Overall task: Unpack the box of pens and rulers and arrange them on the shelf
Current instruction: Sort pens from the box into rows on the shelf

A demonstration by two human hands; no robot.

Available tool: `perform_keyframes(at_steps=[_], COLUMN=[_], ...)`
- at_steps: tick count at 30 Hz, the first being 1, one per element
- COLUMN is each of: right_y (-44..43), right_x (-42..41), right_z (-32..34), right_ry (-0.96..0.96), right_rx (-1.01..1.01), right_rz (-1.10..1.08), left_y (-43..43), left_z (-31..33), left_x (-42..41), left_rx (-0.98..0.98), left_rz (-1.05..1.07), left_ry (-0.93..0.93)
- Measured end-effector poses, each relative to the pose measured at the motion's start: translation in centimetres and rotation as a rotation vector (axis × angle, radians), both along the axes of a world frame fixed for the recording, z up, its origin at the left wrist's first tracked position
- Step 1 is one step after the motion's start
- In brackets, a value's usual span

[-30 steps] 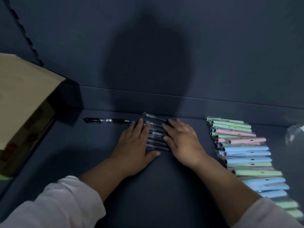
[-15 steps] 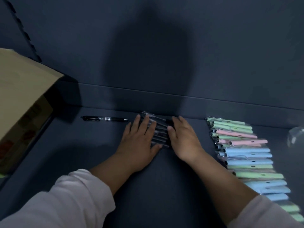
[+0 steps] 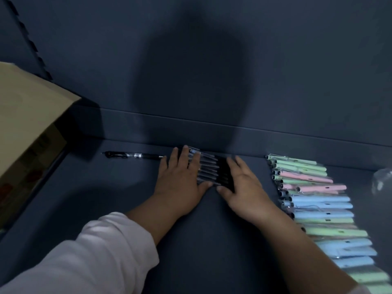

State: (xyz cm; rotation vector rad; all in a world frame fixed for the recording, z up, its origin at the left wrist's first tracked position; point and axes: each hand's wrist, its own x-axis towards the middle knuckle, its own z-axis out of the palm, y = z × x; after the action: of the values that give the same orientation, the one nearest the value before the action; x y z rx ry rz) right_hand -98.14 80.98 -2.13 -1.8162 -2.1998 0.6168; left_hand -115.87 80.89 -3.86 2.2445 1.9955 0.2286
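At frame centre, the left hand (image 3: 180,181) and right hand (image 3: 244,187) lie flat, open-palmed (neither grip closed), squaring the black pens (image 3: 209,170) on the shelf (image 3: 212,240).

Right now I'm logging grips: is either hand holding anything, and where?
Nothing is gripped. The left hand and right hand lie flat, pressing the black pens together from their two ends.
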Motion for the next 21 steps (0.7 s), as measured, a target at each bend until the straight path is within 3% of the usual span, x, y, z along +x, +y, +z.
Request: perform_keyframes(at_steps=[5,16,21], right_y=[1.2,1.5,1.2], right_x=[-0.5,-2.6,-2.4], right_z=[0.2,0.3,0.5], right_ry=[-0.020,-0.053,-0.087], right_rx=[0.072,-0.012,-0.023], right_rz=[-0.003,-0.003,-0.014], left_y=[0.4,1.2,1.2], left_z=[0.1,0.1,0.4], left_x=[0.5,-0.5,-1.2], left_rx=[0.030,-0.006,0.016], left_rz=[0.016,0.011,-0.027], left_ry=[-0.033,-0.094,-0.004])
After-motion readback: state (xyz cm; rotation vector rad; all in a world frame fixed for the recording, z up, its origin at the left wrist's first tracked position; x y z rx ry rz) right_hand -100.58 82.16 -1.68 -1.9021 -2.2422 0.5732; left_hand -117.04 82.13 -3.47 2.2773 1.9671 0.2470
